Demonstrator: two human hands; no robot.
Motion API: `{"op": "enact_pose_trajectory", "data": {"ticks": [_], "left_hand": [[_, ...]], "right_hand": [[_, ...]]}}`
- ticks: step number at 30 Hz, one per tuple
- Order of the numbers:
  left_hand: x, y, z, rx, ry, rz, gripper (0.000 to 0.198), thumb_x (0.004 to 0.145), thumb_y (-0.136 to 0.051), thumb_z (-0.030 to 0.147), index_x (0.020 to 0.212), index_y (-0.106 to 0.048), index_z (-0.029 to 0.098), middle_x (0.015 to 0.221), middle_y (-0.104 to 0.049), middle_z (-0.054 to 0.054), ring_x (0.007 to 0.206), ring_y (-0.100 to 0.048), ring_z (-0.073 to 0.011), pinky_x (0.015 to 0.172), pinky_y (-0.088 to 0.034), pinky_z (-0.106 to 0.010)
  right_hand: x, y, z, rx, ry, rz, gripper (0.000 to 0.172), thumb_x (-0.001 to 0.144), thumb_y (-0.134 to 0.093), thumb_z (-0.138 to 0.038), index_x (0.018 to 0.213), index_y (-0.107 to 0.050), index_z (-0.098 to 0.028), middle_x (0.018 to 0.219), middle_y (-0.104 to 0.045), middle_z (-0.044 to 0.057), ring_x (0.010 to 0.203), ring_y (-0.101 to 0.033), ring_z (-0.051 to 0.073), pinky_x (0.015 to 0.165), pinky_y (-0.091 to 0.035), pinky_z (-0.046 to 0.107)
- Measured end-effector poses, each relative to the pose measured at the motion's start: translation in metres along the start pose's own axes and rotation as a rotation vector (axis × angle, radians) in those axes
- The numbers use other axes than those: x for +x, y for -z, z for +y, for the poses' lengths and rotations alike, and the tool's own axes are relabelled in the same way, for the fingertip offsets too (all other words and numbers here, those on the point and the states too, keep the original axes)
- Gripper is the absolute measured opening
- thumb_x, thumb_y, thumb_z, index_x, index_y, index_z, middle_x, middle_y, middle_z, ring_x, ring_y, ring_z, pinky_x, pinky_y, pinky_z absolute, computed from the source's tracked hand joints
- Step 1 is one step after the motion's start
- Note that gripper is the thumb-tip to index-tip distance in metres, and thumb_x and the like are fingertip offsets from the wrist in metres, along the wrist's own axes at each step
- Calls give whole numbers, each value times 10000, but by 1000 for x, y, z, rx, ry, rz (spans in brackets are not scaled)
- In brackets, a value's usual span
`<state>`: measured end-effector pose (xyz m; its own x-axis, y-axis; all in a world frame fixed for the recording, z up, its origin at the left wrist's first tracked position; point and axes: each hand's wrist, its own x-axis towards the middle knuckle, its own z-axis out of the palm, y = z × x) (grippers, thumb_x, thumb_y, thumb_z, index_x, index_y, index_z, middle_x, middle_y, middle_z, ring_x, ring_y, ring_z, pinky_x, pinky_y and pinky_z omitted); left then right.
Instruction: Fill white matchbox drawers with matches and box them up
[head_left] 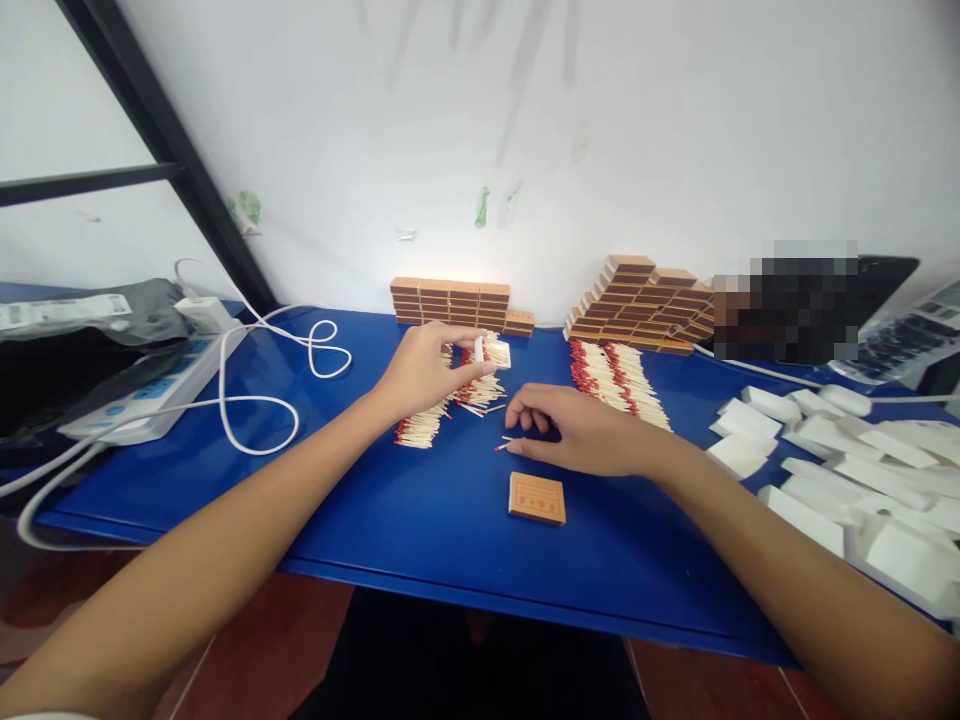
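While my left fingers point(454, 334) pinch the white matchstick tray point(479, 350), my right fingers point(517, 411), slightly parted, should nip the loose match point(500, 447) by its stick.

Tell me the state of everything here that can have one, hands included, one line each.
Left hand: pinching a matchbox tray
Matchbox tray: holding matches
Right hand: partly curled, thumb at a loose match
Nearest matchbox: flat, label up
Left matchbox stack: mostly level
Right matchbox stack: stepped
Right match rows: side by side
Spare trays: jumbled
White cable: loosely looped
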<state>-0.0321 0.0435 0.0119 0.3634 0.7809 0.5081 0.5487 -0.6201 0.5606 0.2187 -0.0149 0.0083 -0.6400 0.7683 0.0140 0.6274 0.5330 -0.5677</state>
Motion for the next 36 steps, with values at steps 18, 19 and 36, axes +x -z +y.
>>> {"op": "enact_pose_trajectory", "data": {"ticks": [18,19,36], "left_hand": [[0,0,3,10,-5,1,363,837,-881,425,1159,-830,267,1212,-819,-56,1080,-755,-247,957,-595,-401],[0,0,3,12,-8,2,363,838,-881,423,1163,-828,270,1204,-821,-53,1074,-755,-245,956,-595,-401],[-1,-1,-1,18,-19,-8,391,845,-874,444,1196,-826,279,1112,-831,-61,1010,-760,-234,934,-598,-385]], "right_hand": [[0,14,13,18,-111,65,314,984,-594,-519,892,-677,-230,853,-664,40,732,-570,195,656,-423,333],[-1,15,15,19,-81,25,290,993,-583,-490,899,-678,-233,882,-665,43,751,-570,196,666,-430,333],[-6,12,19,24,-40,-68,273,1003,-614,-523,1049,-709,-271,1066,-638,65,889,-586,215,775,-496,367]]}}
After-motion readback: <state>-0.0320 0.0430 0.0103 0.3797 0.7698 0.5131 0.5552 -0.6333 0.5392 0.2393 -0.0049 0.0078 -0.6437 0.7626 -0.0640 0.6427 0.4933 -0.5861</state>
